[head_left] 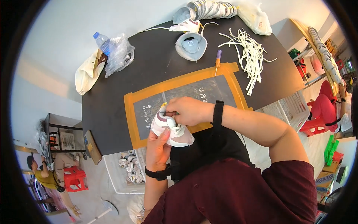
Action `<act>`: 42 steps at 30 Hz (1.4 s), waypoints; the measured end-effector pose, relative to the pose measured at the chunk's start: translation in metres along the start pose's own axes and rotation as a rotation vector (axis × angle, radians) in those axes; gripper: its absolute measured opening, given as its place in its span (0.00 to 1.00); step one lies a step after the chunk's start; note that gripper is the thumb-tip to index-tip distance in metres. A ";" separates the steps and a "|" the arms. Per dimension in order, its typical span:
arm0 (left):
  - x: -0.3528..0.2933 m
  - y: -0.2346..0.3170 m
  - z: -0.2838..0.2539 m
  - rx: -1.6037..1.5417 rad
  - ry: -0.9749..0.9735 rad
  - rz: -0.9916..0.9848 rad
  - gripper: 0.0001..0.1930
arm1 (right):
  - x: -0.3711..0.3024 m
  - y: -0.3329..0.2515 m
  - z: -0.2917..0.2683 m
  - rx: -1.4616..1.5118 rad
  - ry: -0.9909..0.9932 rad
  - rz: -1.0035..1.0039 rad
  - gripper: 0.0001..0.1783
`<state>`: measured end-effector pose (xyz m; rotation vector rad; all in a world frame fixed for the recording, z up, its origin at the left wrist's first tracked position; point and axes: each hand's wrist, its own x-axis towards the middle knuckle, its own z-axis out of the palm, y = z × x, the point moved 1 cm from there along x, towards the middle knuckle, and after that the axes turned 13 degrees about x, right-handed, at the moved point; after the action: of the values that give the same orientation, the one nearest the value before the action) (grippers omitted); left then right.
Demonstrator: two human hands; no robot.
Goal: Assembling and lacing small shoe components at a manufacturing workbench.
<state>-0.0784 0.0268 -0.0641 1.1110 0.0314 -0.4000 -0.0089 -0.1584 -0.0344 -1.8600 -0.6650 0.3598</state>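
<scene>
My left hand grips a small white and mauve shoe upper from its near left side, thumb along the side. White laces run through its front. At the upper's opening, beside a yellow tab, my right hand is closed with its fingers bent. A thin dark thing shows at its fingertips; its kind is too small to tell. Beyond the hands lies a tool with a purple and orange handle and a thin metal shaft. A grey-lined upper and a white and mauve one lie farther back.
Orange tape frames a sheet on the dark table. White laces lie right; nested uppers and a white bag lie behind. A bottle and plastic bag stand left. Crates flank me; other people sit both sides.
</scene>
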 end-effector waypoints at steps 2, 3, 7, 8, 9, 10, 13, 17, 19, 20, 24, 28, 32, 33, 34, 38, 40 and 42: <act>0.001 -0.001 -0.002 0.008 -0.001 -0.003 0.28 | 0.003 0.001 0.002 -0.024 -0.002 0.005 0.07; 0.001 -0.001 -0.003 0.006 0.001 -0.006 0.28 | 0.005 0.001 0.003 -0.063 -0.018 0.029 0.07; 0.001 0.000 0.001 -0.017 0.016 -0.003 0.28 | 0.006 0.004 0.006 -0.039 -0.006 0.073 0.08; 0.001 0.001 0.001 -0.017 0.018 -0.001 0.28 | 0.008 0.004 0.007 -0.039 -0.008 0.071 0.08; 0.001 0.001 0.000 -0.021 0.021 0.002 0.27 | 0.009 0.004 0.008 -0.067 -0.009 0.094 0.08; 0.002 0.001 0.000 -0.025 0.024 0.005 0.27 | 0.010 0.003 0.008 -0.095 -0.010 0.118 0.09; 0.002 -0.002 -0.004 -0.049 0.045 -0.014 0.26 | 0.008 0.001 0.012 -0.144 0.057 0.063 0.09; -0.002 -0.013 -0.018 -0.015 0.036 0.035 0.26 | -0.003 0.001 0.007 0.100 0.015 -0.019 0.08; -0.008 -0.020 -0.036 -0.147 -0.074 0.107 0.29 | -0.021 -0.017 0.007 0.551 0.289 0.015 0.09; -0.010 -0.021 -0.036 -0.147 -0.066 0.114 0.29 | -0.033 -0.026 0.004 0.551 0.279 0.012 0.09; -0.023 -0.014 -0.028 -0.247 -0.128 0.200 0.29 | -0.075 -0.041 0.011 0.787 0.355 0.275 0.13; -0.024 0.002 -0.001 -0.261 -0.421 0.323 0.29 | -0.103 -0.032 0.043 1.276 0.151 0.444 0.13; -0.037 0.005 -0.001 -0.160 -0.311 0.311 0.36 | -0.111 -0.035 0.053 1.477 -0.019 0.314 0.13; -0.039 0.006 -0.001 -0.101 -0.197 0.256 0.37 | -0.111 -0.038 0.050 1.463 0.019 0.250 0.13; -0.041 0.007 0.001 -0.043 -0.083 0.200 0.38 | -0.111 -0.041 0.048 1.446 0.057 0.186 0.12; -0.051 0.010 0.013 -0.015 -0.122 0.204 0.38 | -0.114 -0.026 0.045 1.416 0.016 0.169 0.15; -0.054 0.008 0.012 0.003 -0.104 0.221 0.38 | -0.109 -0.023 0.049 1.128 0.195 0.124 0.16; -0.054 0.023 0.031 0.173 0.018 0.289 0.38 | -0.108 -0.022 0.046 0.834 0.368 0.083 0.18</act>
<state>-0.1269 0.0243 -0.0184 1.2689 -0.1489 -0.1349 -0.1255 -0.1821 -0.0387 -1.1056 -0.1333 0.2760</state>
